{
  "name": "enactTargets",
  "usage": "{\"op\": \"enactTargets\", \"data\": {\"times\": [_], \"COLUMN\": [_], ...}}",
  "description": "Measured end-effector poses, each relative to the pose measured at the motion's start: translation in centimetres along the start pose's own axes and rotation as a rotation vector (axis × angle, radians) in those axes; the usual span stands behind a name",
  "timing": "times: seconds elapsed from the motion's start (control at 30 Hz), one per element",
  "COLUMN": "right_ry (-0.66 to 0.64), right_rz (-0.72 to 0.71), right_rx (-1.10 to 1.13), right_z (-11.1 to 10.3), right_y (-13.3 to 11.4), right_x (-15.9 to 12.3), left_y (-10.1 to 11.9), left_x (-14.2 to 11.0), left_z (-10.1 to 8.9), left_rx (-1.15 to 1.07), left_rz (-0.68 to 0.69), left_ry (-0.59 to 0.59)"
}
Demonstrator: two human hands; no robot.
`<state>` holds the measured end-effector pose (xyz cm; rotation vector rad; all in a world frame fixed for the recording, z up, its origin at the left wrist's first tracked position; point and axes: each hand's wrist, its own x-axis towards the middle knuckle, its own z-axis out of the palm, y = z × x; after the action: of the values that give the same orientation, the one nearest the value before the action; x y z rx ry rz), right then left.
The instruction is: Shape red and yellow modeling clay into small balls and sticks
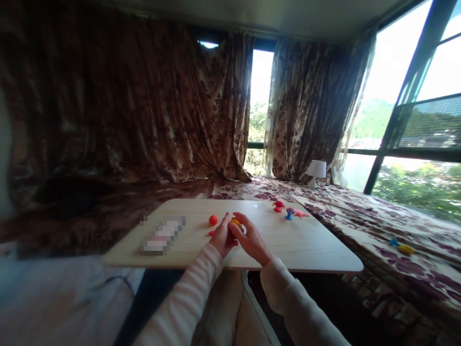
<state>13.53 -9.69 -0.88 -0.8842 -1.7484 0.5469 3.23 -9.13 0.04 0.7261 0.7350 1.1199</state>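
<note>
My left hand (222, 237) and my right hand (250, 239) meet over the middle of a light wooden table (309, 250). Both have their fingers closed on a small yellow-orange lump (236, 223) held between them. A bit of red (212, 233) shows under my left hand on the table. An orange-red ball (213, 220) lies just left of my left hand. Farther right on the table stand small toy figures: a red one (278, 206), a blue one (289, 214) and a pink one (300, 214).
A blurred flat item (163, 235) lies on the table's left part. A white lamp (316, 172) stands on the patterned bedding (378, 216) behind. A yellow and blue toy (402, 247) lies on the bedding at right. Curtains and windows surround the area.
</note>
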Motion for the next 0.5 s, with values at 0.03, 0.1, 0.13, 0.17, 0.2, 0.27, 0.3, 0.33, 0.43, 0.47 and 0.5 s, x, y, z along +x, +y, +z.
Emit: {"op": "enactTargets", "data": {"times": [0.03,0.1,0.13,0.17,0.2,0.27,0.3,0.33,0.43,0.47,0.5], "right_ry": [-0.009,-0.002,0.021,0.057,0.103,0.112,0.092,0.056,-0.044,-0.069,-0.090], "right_rz": [0.004,0.028,0.058,0.094,0.139,0.186,0.165,0.137,0.087,0.074,0.054], "right_rx": [-0.032,-0.110,-0.148,-0.181,-0.195,-0.233,-0.284,-0.336,-0.490,-0.531,-0.567], "right_z": [0.0,-0.1,-0.3,-0.6,-1.0,-1.8,-2.2,-2.5,-3.0,-2.9,-2.7], "right_y": [0.3,1.4,2.1,3.0,4.0,5.9,6.7,7.2,7.3,6.9,6.4], "right_x": [0.1,0.5,0.7,0.9,1.1,1.3,1.3,1.2,0.5,0.1,-0.4], "left_y": [0.0,-0.3,-0.6,-1.0,-1.4,-2.2,-2.6,-3.0,-3.9,-4.2,-4.4], "left_x": [-0.2,-0.9,-1.4,-2.0,-2.7,-3.9,-4.4,-4.8,-4.9,-4.7,-4.5], "left_z": [0.1,0.1,0.1,0.0,-0.1,-0.6,-0.9,-1.2,-2.6,-3.1,-3.6], "left_rx": [0.027,0.139,0.237,0.373,0.545,0.992,1.212,1.403,1.763,1.830,1.879], "left_rz": [-0.031,-0.057,-0.035,0.019,0.112,0.365,0.466,0.522,0.526,0.519,0.525], "left_ry": [-0.037,-0.048,-0.020,0.024,0.078,0.089,0.074,0.056,0.076,0.104,0.143]}}
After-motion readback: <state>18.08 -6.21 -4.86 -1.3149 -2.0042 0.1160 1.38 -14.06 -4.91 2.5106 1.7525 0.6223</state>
